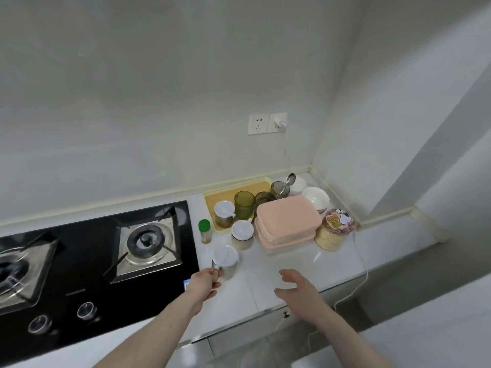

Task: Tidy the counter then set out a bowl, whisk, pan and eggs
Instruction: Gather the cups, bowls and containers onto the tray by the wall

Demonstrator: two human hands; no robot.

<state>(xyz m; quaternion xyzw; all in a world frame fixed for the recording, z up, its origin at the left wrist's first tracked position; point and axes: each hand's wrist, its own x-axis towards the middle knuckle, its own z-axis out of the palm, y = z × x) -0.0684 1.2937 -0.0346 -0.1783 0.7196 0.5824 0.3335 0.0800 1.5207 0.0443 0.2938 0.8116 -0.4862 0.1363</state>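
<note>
Left hand (206,281): grip closed on the near side of a white-lidded jar (225,261), which stands on the white bench (279,261) just beside the edge of the black gas hob (93,261). Right hand (299,289): grip wide, fingers spread and relaxed, holding nothing, hovering over bare bench near the front edge. Behind the held jar, a second white-lidded jar (242,233) stands on the bench; left of it is a small green-capped bottle (205,231). A third white-lidded jar (224,213) sits on a yellow tray (239,188) set against the back wall, together with a green tumbler (244,204) and two darker glasses, one of which holds a spoon (288,183). Right of the tray, two pink containers (287,224) are stacked one on the other. Two white bowls are in the back corner: one bowl (316,199) behind the pink stack, another partly hidden behind the spoon glass. A cartoon-lidded tub (336,229) stands at the right end. No whisk, pan or eggs are in view. A white cable (361,261) runs from a wall socket (279,122) down over the bench edge
</note>
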